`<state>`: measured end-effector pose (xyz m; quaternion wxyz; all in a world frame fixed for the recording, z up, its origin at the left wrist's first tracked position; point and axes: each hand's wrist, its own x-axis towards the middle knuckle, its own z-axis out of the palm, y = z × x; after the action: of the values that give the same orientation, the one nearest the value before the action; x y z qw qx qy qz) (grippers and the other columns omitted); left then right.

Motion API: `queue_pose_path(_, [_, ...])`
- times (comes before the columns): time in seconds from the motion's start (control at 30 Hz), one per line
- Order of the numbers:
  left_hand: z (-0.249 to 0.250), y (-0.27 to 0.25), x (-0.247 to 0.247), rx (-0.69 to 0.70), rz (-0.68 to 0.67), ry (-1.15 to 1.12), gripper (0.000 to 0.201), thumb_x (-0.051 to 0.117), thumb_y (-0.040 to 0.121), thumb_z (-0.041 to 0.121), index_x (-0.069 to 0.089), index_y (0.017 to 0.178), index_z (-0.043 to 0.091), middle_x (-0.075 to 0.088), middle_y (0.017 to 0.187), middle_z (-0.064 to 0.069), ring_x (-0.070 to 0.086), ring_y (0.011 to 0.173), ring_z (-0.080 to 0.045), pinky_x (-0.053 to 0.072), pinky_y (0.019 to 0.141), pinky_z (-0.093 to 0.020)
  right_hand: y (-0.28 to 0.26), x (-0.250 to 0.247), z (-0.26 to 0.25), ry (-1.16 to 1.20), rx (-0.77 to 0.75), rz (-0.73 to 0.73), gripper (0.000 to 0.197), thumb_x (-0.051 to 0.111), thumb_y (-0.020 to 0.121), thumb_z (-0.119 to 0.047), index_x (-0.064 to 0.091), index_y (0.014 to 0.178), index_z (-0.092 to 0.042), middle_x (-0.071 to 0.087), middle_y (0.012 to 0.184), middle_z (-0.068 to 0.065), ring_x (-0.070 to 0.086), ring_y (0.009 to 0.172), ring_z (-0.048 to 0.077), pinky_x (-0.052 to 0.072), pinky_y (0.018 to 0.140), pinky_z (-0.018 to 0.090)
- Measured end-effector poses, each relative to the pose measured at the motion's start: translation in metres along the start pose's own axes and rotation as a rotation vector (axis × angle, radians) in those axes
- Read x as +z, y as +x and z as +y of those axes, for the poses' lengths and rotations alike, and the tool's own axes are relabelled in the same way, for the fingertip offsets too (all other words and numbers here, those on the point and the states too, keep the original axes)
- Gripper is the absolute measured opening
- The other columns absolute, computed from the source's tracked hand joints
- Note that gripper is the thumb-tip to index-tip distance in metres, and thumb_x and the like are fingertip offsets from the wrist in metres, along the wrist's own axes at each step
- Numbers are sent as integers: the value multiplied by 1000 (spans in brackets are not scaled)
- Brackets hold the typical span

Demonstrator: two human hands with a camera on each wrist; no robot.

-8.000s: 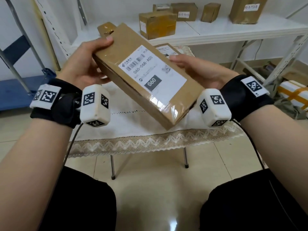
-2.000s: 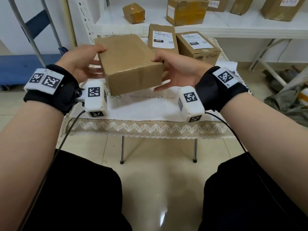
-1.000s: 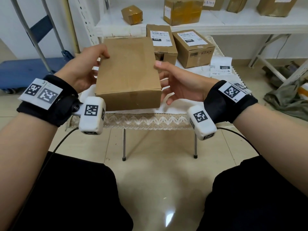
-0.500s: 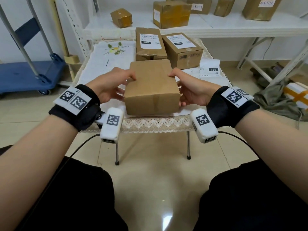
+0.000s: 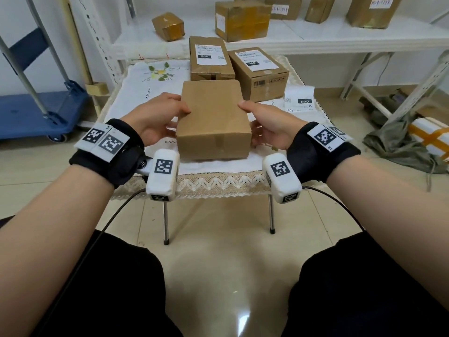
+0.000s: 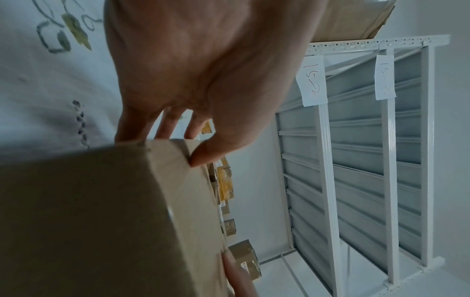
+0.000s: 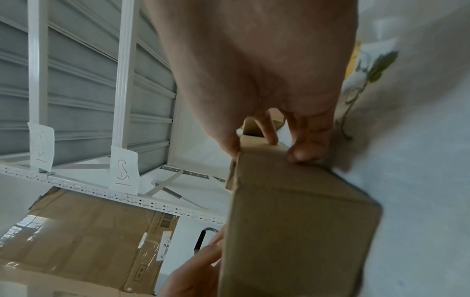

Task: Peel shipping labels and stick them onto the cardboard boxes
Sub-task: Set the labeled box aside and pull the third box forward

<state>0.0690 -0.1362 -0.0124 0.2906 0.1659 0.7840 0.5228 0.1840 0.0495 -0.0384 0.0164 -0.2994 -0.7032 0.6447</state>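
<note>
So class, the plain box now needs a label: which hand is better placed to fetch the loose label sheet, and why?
Right hand: the loose label sheet lies on the tablecloth just beyond it, right of the plain box. The left hand would have to cross the box.

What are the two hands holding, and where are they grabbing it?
A plain cardboard box with no label. The left hand grips its left side and the right hand its right side, thumbs on the top edges.
</note>
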Motion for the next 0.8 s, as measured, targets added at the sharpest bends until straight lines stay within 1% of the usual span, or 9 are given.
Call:
queue_pose_path(0.07, [-1,5,0,-14,18,0,33,49,102,5,53,133,18,62,114,-1,60,93,-17,53,74,-27,2,2,-1,16,-1,-7,23,53,103,-35,54,112,-13,53,64,4,50,46,14,43,50,26])
queue_pose_path(0.13, [2,9,0,-24,27,14,50,54,100,4,43,148,16,60,123,-2,58,106,-18,52,93,-31,4,-1,-4,48,4,11,28,60,98,-26,55,117,-7,51,84,9,54,52,17,47,49,27])
queue_pose_path(0.2, [8,13,0,-2,59,65,61,59,98,7,37,155,16,50,145,-3,47,132,-22,38,116,-37,5,-7,-7,59,-9,45,28,62,95,-21,54,116,-3,47,94,12,55,61,20,49,51,27])
queue_pose_path(0.27, [17,12,-2,32,93,74,53,60,98,11,46,149,18,40,156,-2,36,144,-22,26,124,-38,4,-16,-12,88,-21,81,19,60,98,-20,54,109,-5,48,90,11,53,61,19,49,52,25])
queue_pose_path(0.37, [32,8,-1,69,79,19,17,64,97,19,64,114,25,53,138,4,45,128,-14,32,116,-30,4,-35,-19,141,-33,148,13,58,98,-19,56,104,-8,49,85,9,49,60,16,45,51,24])
queue_pose_path(0.47, [43,8,9,130,54,-30,28,65,97,20,65,125,21,65,114,10,57,106,-4,47,85,-14,1,-53,-24,154,-26,202,6,56,96,-19,55,93,-14,45,75,3,42,58,12,38,55,24])
queue_pose_path(0.53, [49,7,22,150,14,-52,26,65,97,17,66,123,18,66,111,7,59,100,-3,52,67,-11,-2,-64,-25,129,-18,249,10,54,96,-20,55,87,-17,47,74,2,40,57,11,35,56,23])
queue_pose_path(0.67, [58,5,50,167,-43,-66,28,71,92,22,67,119,19,61,129,-2,55,120,-16,53,93,-25,-10,-84,-19,84,-4,342,11,57,94,-26,61,98,-16,58,77,1,45,57,11,38,57,23])
queue_pose_path(0.8, [60,1,79,208,-142,-59,23,69,93,19,68,116,19,65,121,1,58,116,-11,49,93,-23,-16,-95,-7,30,39,419,11,60,89,-30,64,91,-20,54,82,-2,46,67,13,43,71,28])
